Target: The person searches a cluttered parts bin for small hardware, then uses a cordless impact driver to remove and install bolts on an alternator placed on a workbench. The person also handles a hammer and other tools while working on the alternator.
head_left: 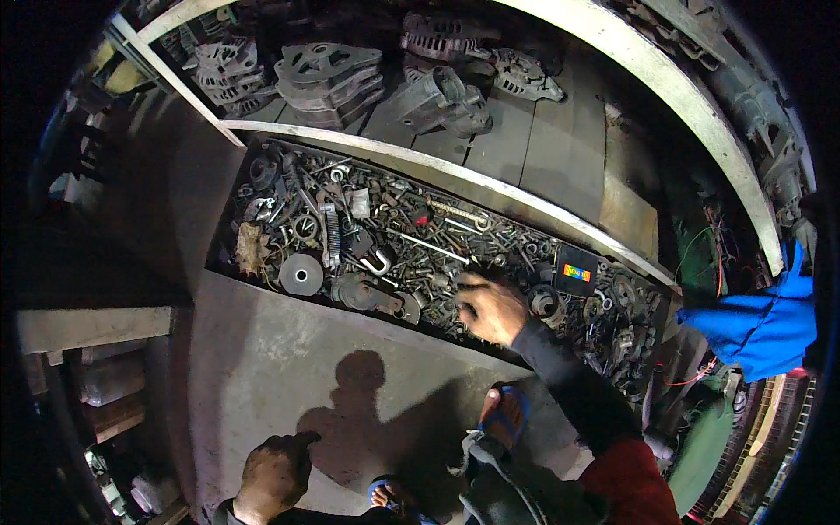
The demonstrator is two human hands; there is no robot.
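Over the long shallow tray [254,282] of loose metal parts, my right hand [494,311] reaches in above the small bolts and screws [437,284] near its middle. Its fingers are bent, with a gap between thumb and fingers, and I see nothing held. A thin bright rod [429,247] lies just beyond the fingertips. My left hand [273,477] hovers low on the left, away from the tray. Its fingers are curled together, their tips dark; whatever they hold, if anything, I cannot make out.
Alternator housings [328,83] stand on the shelf behind the tray, past its pale metal edge [455,171]. In the tray are a round disc [301,275] and a dark box [573,269]. Blue cloth [752,319] hangs at right. My sandalled foot [503,416] is near the tray.
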